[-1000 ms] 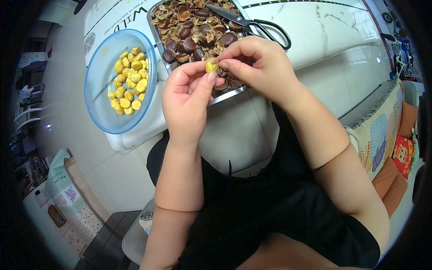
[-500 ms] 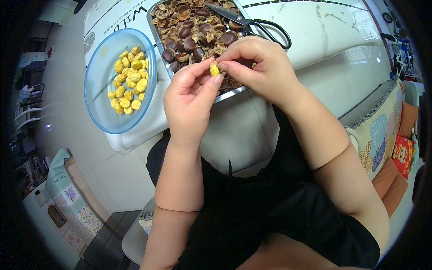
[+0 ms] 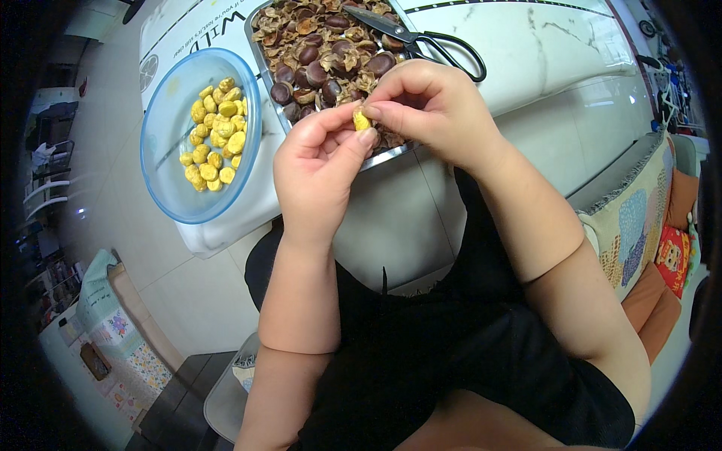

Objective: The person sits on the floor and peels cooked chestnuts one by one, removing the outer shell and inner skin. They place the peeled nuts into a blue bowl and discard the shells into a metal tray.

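Observation:
A yellow peeled chestnut (image 3: 362, 119) is pinched between the thumb and fingers of my left hand (image 3: 320, 154). My right hand (image 3: 432, 109) closes its thumb and forefinger on the chestnut's upper end, where a bit of brown skin shows. Both hands are over the near edge of a metal tray (image 3: 389, 155) that holds brown chestnuts (image 3: 317, 74) and broken shells (image 3: 289, 34). Left of my hands is a clear oval bowl (image 3: 162, 161) with several peeled yellow chestnuts (image 3: 218, 139) in it.
Black-handled scissors (image 3: 421, 37) lie across the tray's far right corner, blades over the shells. A white marbled cover (image 3: 541, 45) drapes the table and hangs over its near edge. A cushioned seat (image 3: 624, 203) stands at the right.
The chestnut has turned and shifted slightly to the right between my fingertips. Bowl, tray and scissors stay where they were.

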`<state>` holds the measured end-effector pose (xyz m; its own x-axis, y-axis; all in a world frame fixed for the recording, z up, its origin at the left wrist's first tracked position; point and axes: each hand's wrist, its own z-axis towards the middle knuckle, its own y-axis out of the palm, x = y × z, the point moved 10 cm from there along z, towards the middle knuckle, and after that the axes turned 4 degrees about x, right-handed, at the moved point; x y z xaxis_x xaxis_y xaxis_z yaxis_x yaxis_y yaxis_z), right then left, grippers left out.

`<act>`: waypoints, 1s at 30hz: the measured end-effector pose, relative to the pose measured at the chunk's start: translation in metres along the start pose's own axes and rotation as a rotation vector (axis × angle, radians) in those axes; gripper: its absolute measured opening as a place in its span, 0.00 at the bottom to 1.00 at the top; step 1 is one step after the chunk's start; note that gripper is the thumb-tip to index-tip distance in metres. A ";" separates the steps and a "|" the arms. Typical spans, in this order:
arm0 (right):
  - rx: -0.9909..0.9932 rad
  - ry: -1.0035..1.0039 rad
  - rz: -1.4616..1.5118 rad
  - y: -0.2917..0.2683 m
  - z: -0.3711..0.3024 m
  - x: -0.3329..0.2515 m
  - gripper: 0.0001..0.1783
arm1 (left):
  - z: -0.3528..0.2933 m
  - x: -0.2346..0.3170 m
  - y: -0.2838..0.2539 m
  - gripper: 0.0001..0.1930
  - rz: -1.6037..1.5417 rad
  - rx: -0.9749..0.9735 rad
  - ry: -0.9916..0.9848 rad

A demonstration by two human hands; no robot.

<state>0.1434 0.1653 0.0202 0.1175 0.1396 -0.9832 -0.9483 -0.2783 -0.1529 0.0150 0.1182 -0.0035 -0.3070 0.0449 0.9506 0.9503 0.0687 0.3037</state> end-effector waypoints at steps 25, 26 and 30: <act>0.004 -0.291 -0.359 0.000 -0.002 -0.028 0.06 | 0.001 0.004 -0.005 0.12 0.179 0.047 0.110; 0.000 -0.283 -0.355 0.000 -0.001 -0.028 0.06 | 0.000 0.004 -0.005 0.12 0.178 0.048 0.106; -0.013 -0.268 -0.365 0.003 -0.001 -0.025 0.06 | -0.001 0.000 -0.008 0.12 0.167 0.046 0.098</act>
<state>0.1379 0.1596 0.0445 0.3616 0.4718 -0.8041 -0.8548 -0.1765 -0.4880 0.0073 0.1171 -0.0055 -0.1367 -0.0374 0.9899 0.9836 0.1137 0.1402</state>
